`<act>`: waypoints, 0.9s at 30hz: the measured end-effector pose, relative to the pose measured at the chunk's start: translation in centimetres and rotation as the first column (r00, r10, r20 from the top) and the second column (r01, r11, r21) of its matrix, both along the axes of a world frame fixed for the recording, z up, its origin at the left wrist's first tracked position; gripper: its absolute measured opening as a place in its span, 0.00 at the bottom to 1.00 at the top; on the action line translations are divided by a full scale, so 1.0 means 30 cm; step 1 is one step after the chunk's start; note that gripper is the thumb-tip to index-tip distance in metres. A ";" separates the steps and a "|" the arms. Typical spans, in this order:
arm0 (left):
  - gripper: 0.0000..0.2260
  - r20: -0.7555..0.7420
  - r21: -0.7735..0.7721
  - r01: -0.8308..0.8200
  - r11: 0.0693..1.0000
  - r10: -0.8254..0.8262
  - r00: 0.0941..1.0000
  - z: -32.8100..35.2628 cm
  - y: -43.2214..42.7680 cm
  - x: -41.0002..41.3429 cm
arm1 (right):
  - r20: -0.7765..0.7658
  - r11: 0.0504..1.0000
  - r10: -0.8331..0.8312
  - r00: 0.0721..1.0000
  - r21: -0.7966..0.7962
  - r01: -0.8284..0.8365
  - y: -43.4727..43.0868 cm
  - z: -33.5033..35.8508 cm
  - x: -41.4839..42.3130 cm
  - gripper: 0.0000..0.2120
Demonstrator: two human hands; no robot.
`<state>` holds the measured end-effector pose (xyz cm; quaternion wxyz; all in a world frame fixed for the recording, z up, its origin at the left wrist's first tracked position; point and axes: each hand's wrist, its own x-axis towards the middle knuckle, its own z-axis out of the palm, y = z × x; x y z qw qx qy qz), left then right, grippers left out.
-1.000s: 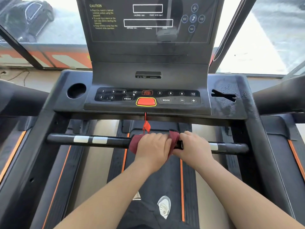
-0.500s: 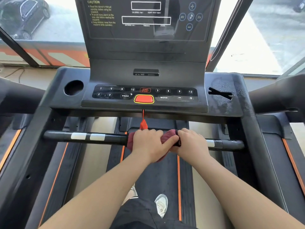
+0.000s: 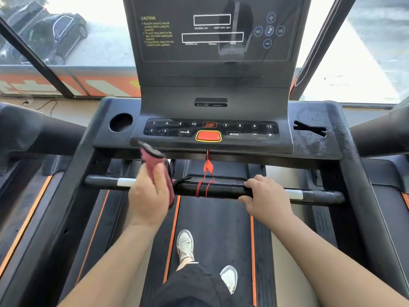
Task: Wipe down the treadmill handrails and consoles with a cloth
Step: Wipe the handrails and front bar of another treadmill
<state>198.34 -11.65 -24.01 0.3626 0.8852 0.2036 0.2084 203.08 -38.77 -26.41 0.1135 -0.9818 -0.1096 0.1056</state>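
Two shoes (image 3: 185, 244) on the belt, nearest. Left hand (image 3: 151, 193) fist-grips one red cloth (image 3: 152, 161) just above the single front handrail (image 3: 223, 189); right hand (image 3: 266, 199) curls round that bar, right of one red safety cord (image 3: 204, 185). One console (image 3: 210, 129) beyond both hands.

Head camera looks down (close) over console (image 3: 210, 129).

My left hand (image 3: 150, 196) grips a red cloth (image 3: 152, 161) in front of the black crossbar (image 3: 221, 189), and the cloth's top corner reaches up to the lower left edge of the console (image 3: 250, 145). My right hand (image 3: 266, 199) holds the crossbar further right, fingers over its top and thumb on the near side. A red safety cord (image 3: 207, 168) hangs from the console and is wound round the bar between my hands, and my two pale shoes (image 3: 185, 245) stand on the belt (image 3: 217, 218) below.
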 end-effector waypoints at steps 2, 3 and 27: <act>0.17 -0.204 0.183 0.219 0.958 -0.181 0.962 -0.099 -0.036 0.003 | 0.004 1.000 0.001 1.000 -0.015 -0.001 0.000 0.001 0.004 0.18; 0.18 -0.313 0.301 0.315 0.900 -0.219 0.924 -0.151 -0.050 0.005 | 0.007 1.000 0.003 1.000 -0.019 -0.003 -0.001 0.002 0.006 0.18; 0.17 -0.117 0.122 0.535 0.836 -0.523 0.844 0.071 -0.466 0.127 | 0.214 0.991 -0.096 0.972 -0.070 0.113 -0.348 -0.056 -0.041 0.23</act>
